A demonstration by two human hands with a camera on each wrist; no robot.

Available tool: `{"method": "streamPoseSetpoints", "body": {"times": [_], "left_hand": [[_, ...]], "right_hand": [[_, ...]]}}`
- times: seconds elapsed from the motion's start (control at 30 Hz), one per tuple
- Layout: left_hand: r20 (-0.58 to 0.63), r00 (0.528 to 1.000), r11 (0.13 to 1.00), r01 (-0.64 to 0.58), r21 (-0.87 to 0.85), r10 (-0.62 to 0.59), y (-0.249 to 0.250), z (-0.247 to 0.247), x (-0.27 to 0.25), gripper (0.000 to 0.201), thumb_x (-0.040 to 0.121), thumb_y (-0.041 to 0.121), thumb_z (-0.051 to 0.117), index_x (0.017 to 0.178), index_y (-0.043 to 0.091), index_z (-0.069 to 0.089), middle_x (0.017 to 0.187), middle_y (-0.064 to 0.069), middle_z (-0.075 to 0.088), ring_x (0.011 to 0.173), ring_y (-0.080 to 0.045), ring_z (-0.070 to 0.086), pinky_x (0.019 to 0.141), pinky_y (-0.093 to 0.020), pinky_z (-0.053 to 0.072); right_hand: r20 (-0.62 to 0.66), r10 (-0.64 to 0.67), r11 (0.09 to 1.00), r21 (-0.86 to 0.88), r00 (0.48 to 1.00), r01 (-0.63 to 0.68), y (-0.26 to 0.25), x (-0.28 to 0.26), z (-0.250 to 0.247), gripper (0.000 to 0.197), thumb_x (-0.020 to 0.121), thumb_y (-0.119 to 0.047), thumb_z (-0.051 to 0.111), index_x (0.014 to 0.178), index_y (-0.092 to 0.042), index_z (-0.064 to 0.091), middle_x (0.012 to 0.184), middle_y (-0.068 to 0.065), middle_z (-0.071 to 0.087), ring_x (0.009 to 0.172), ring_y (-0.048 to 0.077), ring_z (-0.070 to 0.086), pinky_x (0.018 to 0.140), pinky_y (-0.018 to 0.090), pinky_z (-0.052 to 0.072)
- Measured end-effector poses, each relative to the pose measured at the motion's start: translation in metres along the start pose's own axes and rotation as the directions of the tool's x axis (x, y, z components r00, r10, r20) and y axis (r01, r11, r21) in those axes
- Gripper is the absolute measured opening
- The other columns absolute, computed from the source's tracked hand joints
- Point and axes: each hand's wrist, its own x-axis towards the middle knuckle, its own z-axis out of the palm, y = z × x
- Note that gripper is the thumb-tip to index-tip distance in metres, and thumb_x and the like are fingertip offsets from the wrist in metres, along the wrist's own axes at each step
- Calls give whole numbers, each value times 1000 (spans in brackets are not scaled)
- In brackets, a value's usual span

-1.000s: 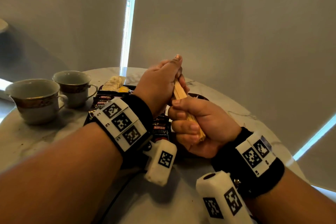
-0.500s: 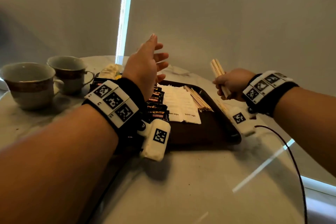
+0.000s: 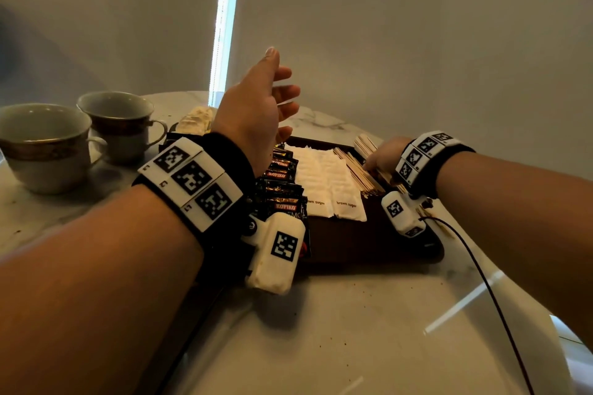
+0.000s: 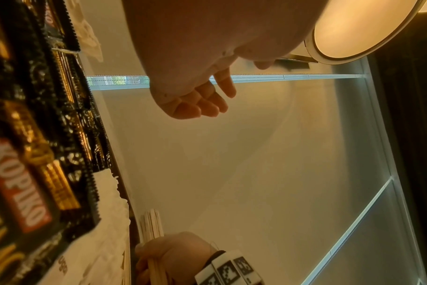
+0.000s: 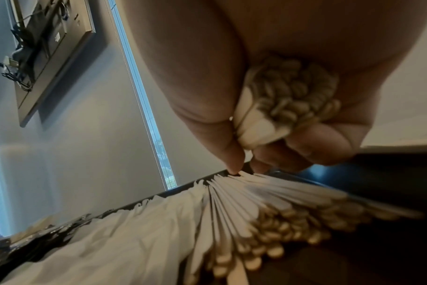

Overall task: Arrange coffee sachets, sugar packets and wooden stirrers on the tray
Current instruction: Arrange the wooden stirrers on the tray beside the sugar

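A: What does the right hand (image 3: 383, 155) have?

B: A bundle of wooden stirrers (image 5: 278, 108), fingers curled round it. The far ends (image 3: 364, 144) stick out beyond the fist, the near ends show at the heel of the palm in the wrist view.

A: And under that grip?

B: More stirrers (image 3: 356, 170), fanned out flat on the dark tray (image 3: 369, 244); the fist hangs just above them at the tray's right part.

A: Further left from there?

B: White brown-sugar packets (image 3: 324, 183) in overlapping rows, just beside the fan. Then black Kopiko coffee sachets (image 3: 282, 183) in a row along the tray's left side.

A: The left hand (image 3: 256, 112)?

B: Raised above the sachets, fingers spread and relaxed, holding nothing.

A: Beyond the tray?

B: Two cups (image 3: 41, 144) to the left on the marble table (image 3: 353, 330), and something pale wrapped (image 3: 197, 119) behind the tray.
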Motion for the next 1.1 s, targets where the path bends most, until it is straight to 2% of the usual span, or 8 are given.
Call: {"method": "streamPoseSetpoints", "body": {"times": [0.13,0.23,0.33,0.67,0.77,0.9,0.97,1.1], "left_hand": [[1,1000,1000,10,-6,-10,-1,-1,2,37,105,54,38,102,26,62,108,1,66,99,-17,61,73,-35,44],[0,1000,1000,11,-5,-11,-1,0,2,36,105,54,39,100,26,62,107,1,65,98,-17,60,73,-35,44],[-6,1000,1000,19,-7,-19,-1,-1,2,36,104,54,39,100,26,62,108,1,66,98,-17,61,73,-35,44],[-9,1000,1000,28,-13,-29,-2,-1,2,37,104,55,40,102,26,63,108,1,65,98,-17,61,74,-35,46],[-4,1000,1000,29,-12,-29,-2,-1,3,37,104,55,40,102,26,62,107,1,65,98,-17,60,74,-36,45],[-8,1000,999,29,-18,-29,-3,-1,3,37,104,55,40,101,26,62,107,1,65,98,-18,60,73,-36,44],[-6,1000,999,27,-19,-27,-3,-1,3,36,104,55,40,101,26,62,107,1,65,98,-18,60,73,-36,44],[-6,1000,999,26,-22,-26,-4,-1,4,36,103,55,41,101,26,62,106,1,64,98,-18,60,73,-36,44]], "right_hand": [[24,6,998,-70,1000,-4,-4,14,3,25,89,-32,73,84,-10,62,88,8,64,88,26,66,86,41,58],[36,-2,981,-193,999,9,-9,17,7,32,90,-37,71,94,-6,64,83,6,61,77,22,60,61,29,49],[39,-17,959,-282,999,27,-11,20,9,39,90,-44,69,107,-9,64,96,7,61,87,23,57,67,29,42],[27,-25,975,-219,999,30,-5,29,6,53,86,-45,72,124,-9,62,124,10,62,97,24,53,81,34,44],[12,-30,982,-189,999,32,-2,28,3,51,87,-45,71,124,-10,63,123,7,62,99,25,54,83,34,45],[9,-25,989,-143,1000,26,0,30,0,43,85,-49,71,113,-17,66,125,7,66,111,28,63,100,42,51],[10,-27,992,-125,1000,28,1,32,1,46,80,-52,75,106,-16,67,116,7,70,105,27,66,97,45,53],[11,-42,982,-184,999,44,0,37,5,49,73,-59,78,95,-17,66,98,3,69,93,25,66,89,41,55]]}}
